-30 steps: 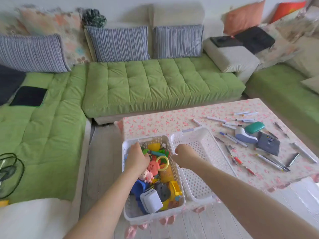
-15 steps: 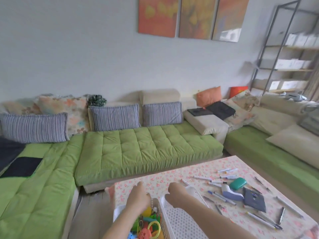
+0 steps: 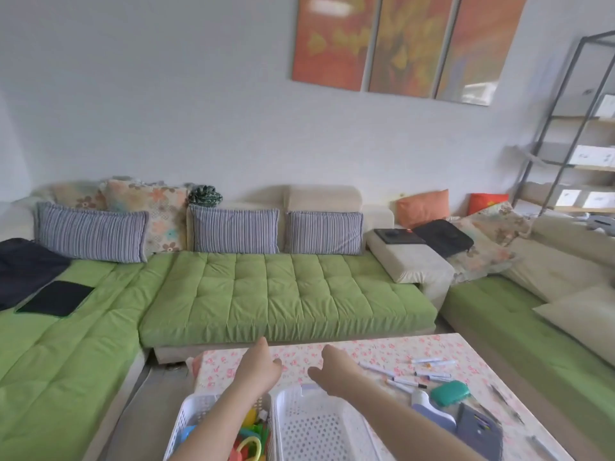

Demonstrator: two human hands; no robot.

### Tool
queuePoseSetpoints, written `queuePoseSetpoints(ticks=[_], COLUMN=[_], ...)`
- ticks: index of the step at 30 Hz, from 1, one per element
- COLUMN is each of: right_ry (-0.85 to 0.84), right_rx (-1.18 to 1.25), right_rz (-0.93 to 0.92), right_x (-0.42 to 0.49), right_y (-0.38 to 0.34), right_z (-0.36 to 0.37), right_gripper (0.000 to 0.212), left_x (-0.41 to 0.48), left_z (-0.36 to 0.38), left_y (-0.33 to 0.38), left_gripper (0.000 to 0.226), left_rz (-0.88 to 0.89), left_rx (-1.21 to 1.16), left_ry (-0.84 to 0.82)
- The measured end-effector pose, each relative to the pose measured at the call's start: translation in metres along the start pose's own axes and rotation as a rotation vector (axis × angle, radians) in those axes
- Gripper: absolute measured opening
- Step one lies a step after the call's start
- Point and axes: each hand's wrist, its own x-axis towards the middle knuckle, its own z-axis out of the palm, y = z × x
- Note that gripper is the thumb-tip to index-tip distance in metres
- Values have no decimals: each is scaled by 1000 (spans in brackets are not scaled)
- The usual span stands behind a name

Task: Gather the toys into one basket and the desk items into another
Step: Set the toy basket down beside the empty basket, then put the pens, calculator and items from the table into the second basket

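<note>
The toy basket holds the toys; the second basket beside it is empty. Just past their rims, the left hand and right hand hang loosely open, holding nothing. Farther right, pens lie loose on the table; a careless sweep could roll them off.

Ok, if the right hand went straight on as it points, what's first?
Likely nothing close: ahead of the right hand lies bare floral tablecloth, then the green sofa at its front edge. Depth is unclear.
</note>
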Motion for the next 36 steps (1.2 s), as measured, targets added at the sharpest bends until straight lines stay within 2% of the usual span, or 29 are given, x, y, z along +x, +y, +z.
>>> queuePoseSetpoints(ticks=[4, 8, 11, 13, 16, 20, 25, 30, 34, 36], right_ry=[10, -59, -115, -137, -164, -208, -257, -257, -268, -291], right_rx=[25, -19, -38, -20, -13, -29, 22, -24, 8, 18], right_rz=[30, 74, 74, 88, 97, 185, 305, 354, 404, 431], right_x=[-1, 1, 16, 28, 44, 79, 108, 127, 141, 144], right_y=[56, 103, 120, 126, 134, 161, 199, 227, 256, 273], right_z=[-16, -12, -5, 2, 12, 36, 74, 112, 148, 168], right_gripper=[25, 45, 26, 21, 21, 19, 21, 25, 19, 28], left_x=[-6, -11, -5, 4, 20, 49, 59, 71, 76, 80], left_z=[34, 71, 86, 93, 110, 150, 189, 223, 260, 282], left_y=[14, 17, 19, 19, 7, -25, -60, -84, -102, -114], left_gripper=[56, 50, 45, 43, 41, 48, 44, 41, 48, 45], left_rz=[-59, -121, -147, -163, -191, -247, -341, -407, -444, -478], left_rx=[-19, -18, -16, -13, 3, 19, 32, 31, -3, -8], left_ry=[0, -25, -37, -47, -76, -191, -292, -314, -357, -352])
